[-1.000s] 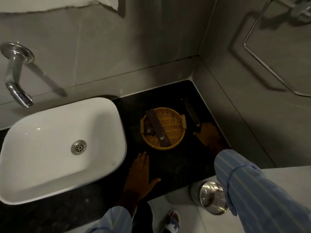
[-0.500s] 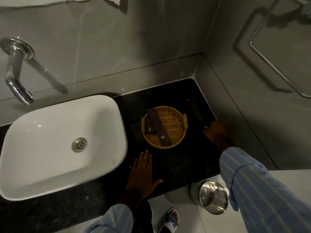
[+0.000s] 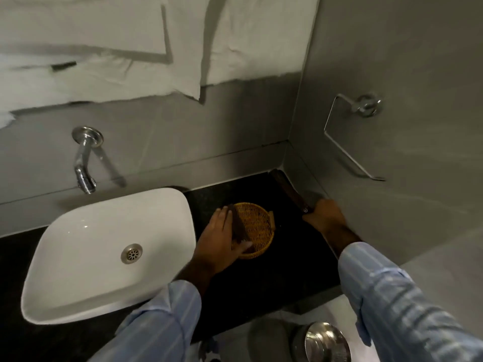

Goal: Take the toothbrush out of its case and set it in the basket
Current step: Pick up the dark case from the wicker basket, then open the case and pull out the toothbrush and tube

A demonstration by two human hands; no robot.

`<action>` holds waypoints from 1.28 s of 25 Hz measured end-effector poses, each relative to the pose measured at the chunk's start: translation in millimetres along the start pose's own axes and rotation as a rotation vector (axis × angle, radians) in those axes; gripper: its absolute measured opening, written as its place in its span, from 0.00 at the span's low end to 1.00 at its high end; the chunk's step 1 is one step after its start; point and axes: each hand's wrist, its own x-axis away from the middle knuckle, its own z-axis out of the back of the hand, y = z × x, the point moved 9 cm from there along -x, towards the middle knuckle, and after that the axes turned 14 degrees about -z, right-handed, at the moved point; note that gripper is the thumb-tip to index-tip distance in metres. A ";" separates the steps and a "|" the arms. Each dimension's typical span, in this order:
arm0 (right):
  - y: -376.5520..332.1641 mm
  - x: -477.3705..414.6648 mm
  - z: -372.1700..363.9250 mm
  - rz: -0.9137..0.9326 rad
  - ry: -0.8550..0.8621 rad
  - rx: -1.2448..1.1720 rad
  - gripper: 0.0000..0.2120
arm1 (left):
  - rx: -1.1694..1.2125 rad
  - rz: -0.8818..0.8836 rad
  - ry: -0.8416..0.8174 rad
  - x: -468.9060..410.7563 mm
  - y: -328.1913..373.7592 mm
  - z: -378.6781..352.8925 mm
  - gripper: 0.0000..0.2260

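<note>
Two hands work over the black counter (image 3: 261, 283) beside the white sink (image 3: 78, 257). Left hand (image 3: 222, 241) reaches into the round wicker basket (image 3: 261, 226), fingers and thumb closed around a dark flat strap-like piece (image 3: 239, 226) lying across its left side. Right hand (image 3: 322, 218) grips the near end of the long dark toothbrush case (image 3: 287, 190), which runs along the counter's right edge toward the wall corner. No toothbrush shows outside the case.
</note>
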 end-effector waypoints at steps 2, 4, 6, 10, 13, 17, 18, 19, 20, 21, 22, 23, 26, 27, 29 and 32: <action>-12.0 12.3 18.6 0.067 -0.007 -0.045 0.14 | -0.021 -0.014 0.040 -20.6 8.1 33.5 0.44; -25.6 25.8 39.1 0.139 0.013 -0.055 0.15 | 0.050 -0.001 0.071 -40.1 17.1 66.6 0.42; -39.9 39.2 59.1 0.209 0.034 -0.084 0.15 | 0.190 0.046 0.128 -58.6 22.9 100.4 0.41; -61.1 64.2 95.0 0.302 0.056 -0.111 0.15 | 0.509 0.110 0.279 -87.0 32.3 161.9 0.34; -74.2 80.6 122.9 0.380 0.143 -0.112 0.14 | 0.694 0.085 0.363 -99.4 41.1 202.3 0.21; -82.0 97.9 148.3 0.438 0.183 -0.151 0.17 | 0.900 0.022 0.397 -101.9 53.3 235.2 0.12; -82.8 101.9 153.5 0.450 0.185 -0.163 0.16 | 0.948 0.018 0.380 -99.7 56.9 239.5 0.12; -83.4 104.5 157.4 0.467 0.187 -0.178 0.16 | 0.992 0.017 0.358 -97.2 60.4 242.5 0.13; -83.9 107.4 160.8 0.479 0.192 -0.192 0.16 | 1.022 0.022 0.338 -95.1 63.2 245.0 0.13; -84.2 109.5 164.1 0.490 0.204 -0.204 0.15 | 1.031 0.029 0.322 -93.0 65.2 247.5 0.13; -84.3 110.9 166.4 0.496 0.214 -0.205 0.15 | 1.021 0.034 0.306 -91.3 66.9 249.8 0.12; -85.1 111.0 167.6 0.502 0.220 -0.194 0.15 | 0.993 0.035 0.293 -89.5 68.0 252.7 0.12; -87.4 111.3 165.7 0.505 0.210 -0.161 0.16 | 0.803 0.008 0.254 -87.2 71.8 259.5 0.10; -88.0 110.6 164.6 0.507 0.206 -0.160 0.16 | 0.746 0.005 0.254 -86.2 72.6 261.2 0.09; -89.8 109.2 161.2 0.507 0.185 -0.155 0.16 | 0.737 0.036 0.306 -83.9 70.5 264.3 0.07; -90.6 109.8 158.2 0.498 0.165 -0.159 0.17 | 0.837 0.076 0.334 -81.7 67.4 262.6 0.11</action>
